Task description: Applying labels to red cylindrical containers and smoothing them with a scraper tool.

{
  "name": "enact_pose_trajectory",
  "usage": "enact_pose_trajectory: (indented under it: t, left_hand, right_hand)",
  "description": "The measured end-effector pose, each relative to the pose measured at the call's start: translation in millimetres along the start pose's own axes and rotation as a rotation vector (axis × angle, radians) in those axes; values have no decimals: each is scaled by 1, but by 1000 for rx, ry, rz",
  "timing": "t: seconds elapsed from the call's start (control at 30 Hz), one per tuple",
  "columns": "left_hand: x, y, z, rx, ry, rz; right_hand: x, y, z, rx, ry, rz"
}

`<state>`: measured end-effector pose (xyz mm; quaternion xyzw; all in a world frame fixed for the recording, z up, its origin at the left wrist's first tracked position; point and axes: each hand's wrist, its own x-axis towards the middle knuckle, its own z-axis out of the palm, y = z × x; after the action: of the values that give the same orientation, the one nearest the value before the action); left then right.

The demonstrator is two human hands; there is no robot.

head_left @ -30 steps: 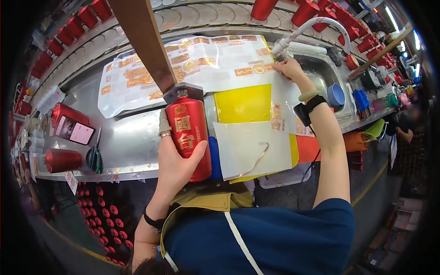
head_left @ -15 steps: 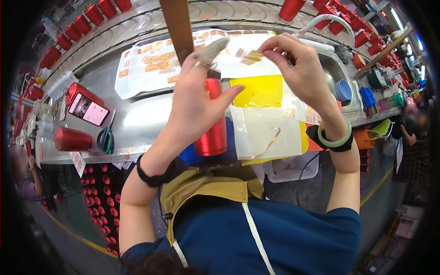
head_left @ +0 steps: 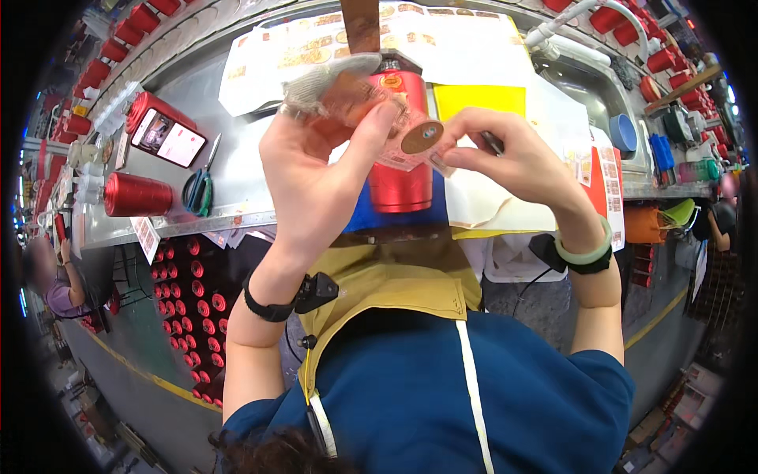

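Note:
In front of me a shiny red metal bottle [head_left: 401, 193] is mounted at a brown bar, above a blue cloth [head_left: 359, 213]. My right hand [head_left: 517, 158] pinches the edge of a clear decal film [head_left: 422, 138] printed with a brown-gold round design. My left hand [head_left: 316, 170], with grey cloth covering on some fingers, has its thumb against the other side of the film. The left fingertips are smeared by motion. The film hangs over the bottle's side; whether it touches cannot be made out. Something dark and small shows inside my right hand's curled fingers.
White decal sheets [head_left: 316, 47] lie behind the bottle, beside a yellow panel [head_left: 482, 101]. At left are a phone [head_left: 167, 138] against a red bottle, another lying red bottle [head_left: 138, 194], and scissors [head_left: 197, 189]. A sink with a blue cup [head_left: 623, 133] stands right.
My right hand has brought the decal film from over the white sheets toward me to the bottle. My left hand has turned from open to meeting the film. The whole view has shifted slightly.

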<state>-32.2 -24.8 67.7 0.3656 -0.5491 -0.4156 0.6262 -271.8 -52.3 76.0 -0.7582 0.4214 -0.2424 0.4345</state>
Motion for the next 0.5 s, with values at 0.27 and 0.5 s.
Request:
enact_pose_trajectory:
  t: [0.27, 0.5]
  left_hand:
    - [-59, -23, -31, -162, 42, -317]
    - [-66, -70, -39, -159, 20, -436]
  right_hand:
    - [-21, -4, 16, 61, -72, 227]
    - [-14, 14, 38, -126, 110, 228]
